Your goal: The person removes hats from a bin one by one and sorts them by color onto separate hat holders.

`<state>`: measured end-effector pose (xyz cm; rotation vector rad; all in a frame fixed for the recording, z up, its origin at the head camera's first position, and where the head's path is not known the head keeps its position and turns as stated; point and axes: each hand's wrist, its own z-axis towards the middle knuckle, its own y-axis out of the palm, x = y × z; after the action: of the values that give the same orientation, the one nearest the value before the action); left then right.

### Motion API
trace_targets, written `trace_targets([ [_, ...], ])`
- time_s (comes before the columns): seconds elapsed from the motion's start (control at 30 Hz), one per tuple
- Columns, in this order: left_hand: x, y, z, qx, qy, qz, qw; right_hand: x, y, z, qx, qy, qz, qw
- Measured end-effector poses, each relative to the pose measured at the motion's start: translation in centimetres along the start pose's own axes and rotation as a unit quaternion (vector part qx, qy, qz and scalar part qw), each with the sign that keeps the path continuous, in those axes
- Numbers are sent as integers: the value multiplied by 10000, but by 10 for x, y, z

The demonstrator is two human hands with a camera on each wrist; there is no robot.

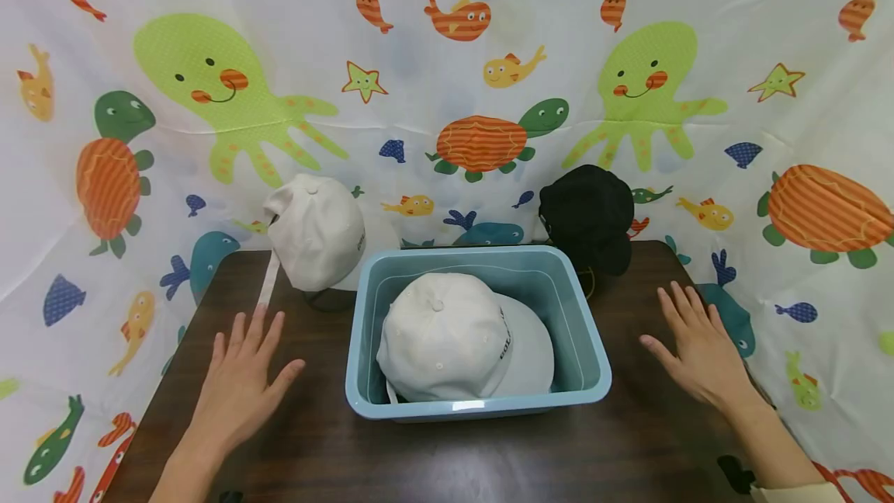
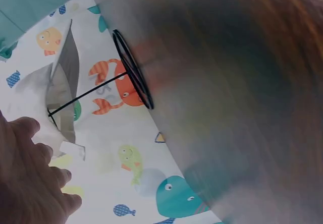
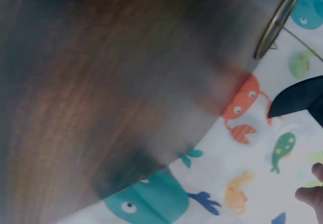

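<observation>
A white cap with dark lettering lies in a light blue plastic tub, its brim toward the right. Left of the tub, my left hand rests palm down with fingers spread, holding nothing. Beyond its fingertips a second white cap hangs on a stand with a black wire base. My right hand lies at the table's right side, fingers straight and nothing in it. A black cap hangs behind the tub's right corner, on a stand with a gold-coloured round base.
The dark wooden table reaches back to a white curtain printed with sea animals. A strap dangles from the hanging white cap. Small black objects lie near the table's front edge.
</observation>
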<state>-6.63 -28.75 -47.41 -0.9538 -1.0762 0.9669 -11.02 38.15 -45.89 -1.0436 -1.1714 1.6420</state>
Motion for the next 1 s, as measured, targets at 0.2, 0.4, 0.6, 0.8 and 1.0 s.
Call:
trace_targets([
  [0.2,8,-5,1,58,101,-2,9999,-9,-8,3,111,-142,45,9998],
  [0.4,17,-12,3,74,201,15,9998,-19,-18,10,296,-310,133,9990],
  [0.6,26,-20,7,130,340,-92,9993,-28,-26,16,463,-478,211,9976],
  [0.8,34,-23,10,259,562,-323,9976,-37,-36,23,607,-675,285,9955],
  [1.0,42,-22,11,298,729,-545,9954,-46,-43,28,628,-780,369,9943],
])
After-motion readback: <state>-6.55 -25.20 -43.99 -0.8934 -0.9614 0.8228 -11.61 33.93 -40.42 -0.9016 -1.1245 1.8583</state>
